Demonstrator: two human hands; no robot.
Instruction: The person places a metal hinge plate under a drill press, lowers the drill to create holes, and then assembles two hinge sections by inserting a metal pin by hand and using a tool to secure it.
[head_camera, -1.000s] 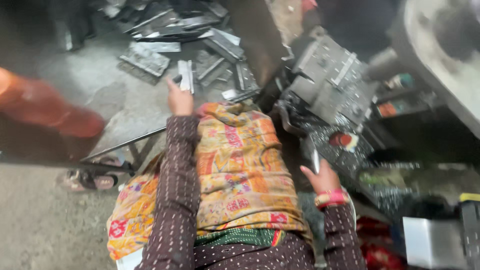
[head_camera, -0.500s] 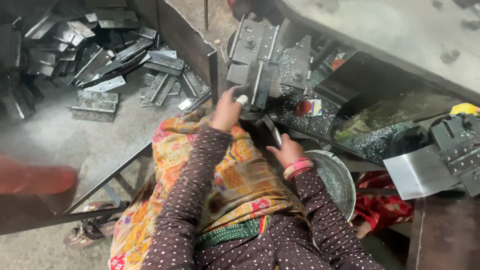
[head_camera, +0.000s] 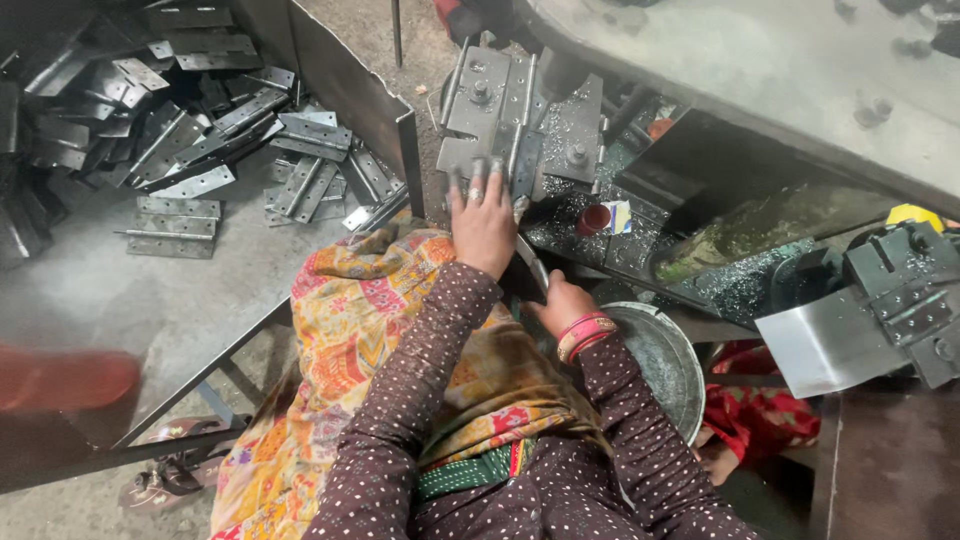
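My left hand (head_camera: 483, 222) lies fingers-forward on a grey metal hinge plate (head_camera: 470, 158) and holds it against the steel press fixture (head_camera: 520, 105) in front of me. A ring shows on one finger. My right hand (head_camera: 562, 303), with pink bangles at the wrist, sits lower, just right of the left forearm. It is closed on a thin metal rod (head_camera: 531, 262) that points up toward the fixture. Both arms wear dark dotted sleeves over a patterned orange cloth (head_camera: 370, 330) on my lap.
A heap of hinge plates (head_camera: 190, 130) lies on the floor at the left, behind a steel partition (head_camera: 350, 95). A round metal pan (head_camera: 665, 365) stands by my right arm. A folded steel sheet (head_camera: 830, 340) juts in at the right. Metal shavings cover the machine bed (head_camera: 720, 285).
My left hand has carried a hinge plate from the floor pile up to the press fixture and laid it there. The view has swung right; my right hand has stayed on the rod.
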